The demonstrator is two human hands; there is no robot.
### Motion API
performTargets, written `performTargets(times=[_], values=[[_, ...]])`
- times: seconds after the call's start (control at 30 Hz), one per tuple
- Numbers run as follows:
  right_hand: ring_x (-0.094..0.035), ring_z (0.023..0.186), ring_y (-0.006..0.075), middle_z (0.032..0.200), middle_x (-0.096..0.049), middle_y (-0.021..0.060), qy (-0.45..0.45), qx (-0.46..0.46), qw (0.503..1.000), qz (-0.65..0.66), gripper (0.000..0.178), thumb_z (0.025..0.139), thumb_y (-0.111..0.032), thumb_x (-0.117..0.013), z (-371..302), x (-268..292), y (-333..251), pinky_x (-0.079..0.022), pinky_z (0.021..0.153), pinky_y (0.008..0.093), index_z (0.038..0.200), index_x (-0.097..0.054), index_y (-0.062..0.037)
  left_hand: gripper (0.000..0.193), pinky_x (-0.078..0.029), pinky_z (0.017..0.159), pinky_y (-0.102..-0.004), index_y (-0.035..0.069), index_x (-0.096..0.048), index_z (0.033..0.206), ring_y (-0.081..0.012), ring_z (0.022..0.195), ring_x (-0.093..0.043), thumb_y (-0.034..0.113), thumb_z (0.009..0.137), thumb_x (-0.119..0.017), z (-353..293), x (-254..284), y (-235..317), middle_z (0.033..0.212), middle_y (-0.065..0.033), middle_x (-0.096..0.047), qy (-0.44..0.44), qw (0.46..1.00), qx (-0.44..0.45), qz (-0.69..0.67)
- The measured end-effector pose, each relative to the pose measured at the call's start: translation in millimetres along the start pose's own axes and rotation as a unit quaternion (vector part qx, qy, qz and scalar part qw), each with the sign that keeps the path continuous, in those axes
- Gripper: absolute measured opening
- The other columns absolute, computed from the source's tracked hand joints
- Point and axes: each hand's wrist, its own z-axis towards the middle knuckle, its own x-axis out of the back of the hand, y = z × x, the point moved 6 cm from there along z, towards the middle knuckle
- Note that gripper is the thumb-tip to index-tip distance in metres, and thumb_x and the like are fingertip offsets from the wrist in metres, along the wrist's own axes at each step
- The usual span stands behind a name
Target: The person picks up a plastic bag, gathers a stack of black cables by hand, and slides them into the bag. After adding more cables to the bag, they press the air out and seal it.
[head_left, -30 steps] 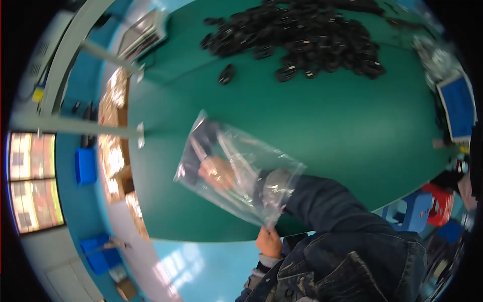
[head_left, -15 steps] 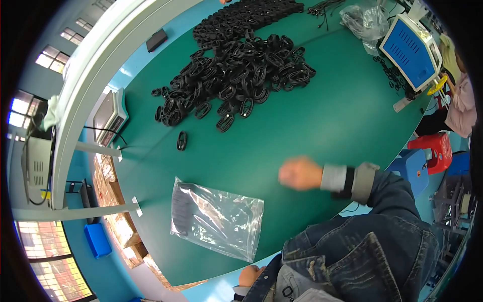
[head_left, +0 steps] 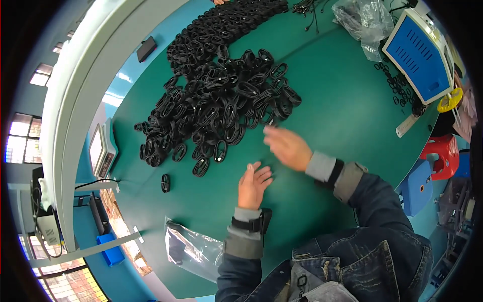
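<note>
A large heap of coiled black cables (head_left: 216,95) covers the upper middle of the green table. My right hand (head_left: 289,148) is at the heap's lower right edge, fingers stretched out toward the nearest coils; whether the fingertips touch one is unclear. My left hand (head_left: 253,187) is just below it, to the left, with its fingers apart and nothing in it. One coiled cable (head_left: 165,183) lies alone left of the hands. Beside my left forearm is a clear plastic bag (head_left: 198,251), partly hidden by the sleeve, with a dark bundle showing through its left end.
A scale (head_left: 102,149) stands at the table's left edge, near a white frame (head_left: 75,85) that arches over that side. Far right are a blue-fronted machine (head_left: 417,55), crumpled clear plastic (head_left: 365,22) and small black rings (head_left: 395,85). Beyond the edge stand red (head_left: 443,156) and blue stools (head_left: 417,186).
My left hand has come up from below the table edge to over the table. My right hand has moved up and left to the heap. The view has shifted.
</note>
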Motion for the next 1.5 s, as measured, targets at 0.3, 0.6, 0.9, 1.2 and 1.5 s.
performTargets(times=[0.3, 0.6, 0.9, 1.2, 1.5], values=[[-0.049, 0.109, 0.0336, 0.114, -0.056, 0.0131, 0.026, -0.101, 0.994, 0.016, 0.041, 0.074, -0.020, -0.066, 16, 39, 63, -0.039, 0.093, 0.0423, 0.112, -0.055, -0.0060, 0.047, -0.046, 0.081, -0.0399, 0.007, -0.045, 0.122, -0.0199, 0.086, -0.054, 0.043, 0.090, -0.049, 81, -10, -39, 0.098, -0.0079, -0.056, -0.141, 0.929, 0.097, -0.328], [-0.057, 0.081, 0.0313, 0.096, -0.058, 0.0123, 0.054, -0.249, 0.961, 0.110, 0.036, 0.073, -0.020, -0.069, -1, 31, 66, -0.048, 0.070, 0.0381, 0.103, -0.056, -0.0045, 0.039, -0.049, 0.077, -0.0393, 0.010, -0.045, 0.120, -0.0194, 0.085, -0.055, 0.034, 0.090, -0.053, 96, -35, -20, 0.098, -0.0064, -0.056, -0.101, 0.961, -0.023, -0.255], [-0.057, 0.074, 0.0319, 0.085, -0.058, 0.0167, -0.007, -0.413, 0.909, -0.061, 0.033, 0.070, -0.025, -0.070, 14, 14, 132, -0.047, 0.067, 0.0388, 0.091, -0.059, -0.0015, 0.043, -0.050, 0.080, -0.0443, 0.015, -0.043, 0.125, -0.0210, 0.091, -0.056, 0.039, 0.090, -0.052, 87, -45, -27, 0.099, -0.0051, -0.056, -0.164, 0.960, 0.020, -0.226], [-0.058, 0.077, 0.0296, 0.090, -0.058, 0.0169, 0.030, -0.268, 0.950, 0.158, 0.030, 0.073, -0.022, -0.068, 0, 15, 54, -0.048, 0.066, 0.0354, 0.094, -0.060, -0.0026, 0.046, -0.050, 0.083, -0.0466, 0.011, -0.043, 0.124, -0.0261, 0.096, -0.057, 0.041, 0.089, -0.052, 96, -33, -23, 0.106, -0.0097, -0.056, -0.150, 0.971, -0.019, -0.188], [-0.056, 0.083, 0.0314, 0.099, -0.055, 0.0151, -0.062, -0.228, 0.968, 0.084, 0.028, 0.077, -0.023, -0.063, 33, -5, 131, -0.046, 0.073, 0.0385, 0.100, -0.060, -0.0079, 0.049, -0.051, 0.080, -0.0461, 0.006, -0.043, 0.122, -0.0338, 0.094, -0.058, 0.042, 0.089, -0.052, 80, -27, -38, 0.106, -0.0160, -0.058, -0.234, 0.925, 0.081, -0.287]])
